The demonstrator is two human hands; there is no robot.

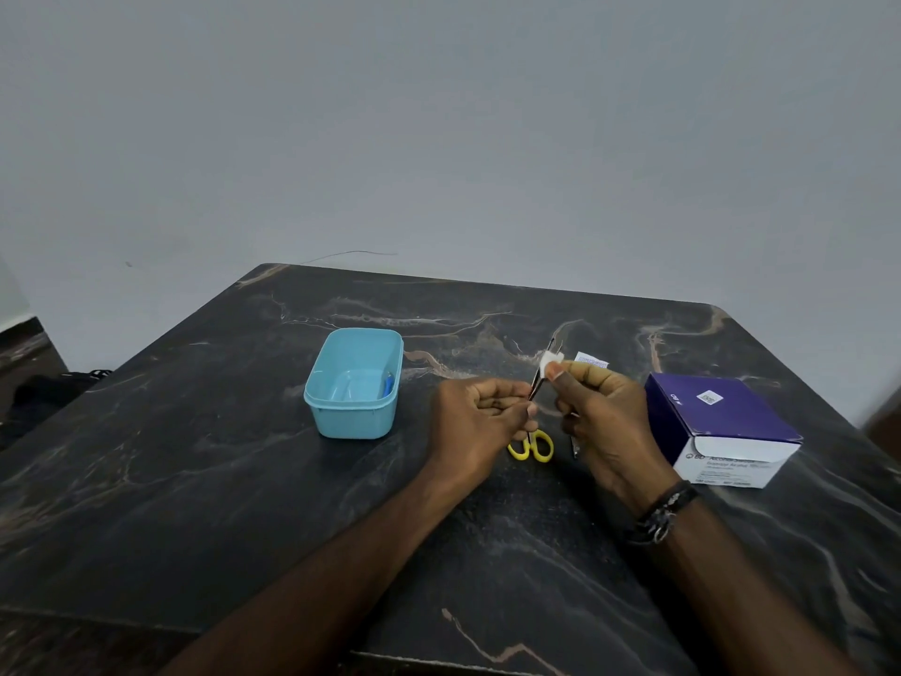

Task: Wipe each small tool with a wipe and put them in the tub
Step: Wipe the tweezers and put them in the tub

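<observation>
My left hand pinches the lower end of a thin metal tool, likely tweezers, holding it upright above the dark marble table. My right hand pinches a small white wipe around the tool's upper part. Yellow-handled scissors lie on the table below my hands, partly hidden. Another thin metal tool lies beside them, mostly covered by my right hand. The light blue tub stands to the left with a small blue item inside.
A purple and white box of alcohol swabs sits at the right. A torn white wipe wrapper lies just behind my right hand. The table's far edge meets a grey wall.
</observation>
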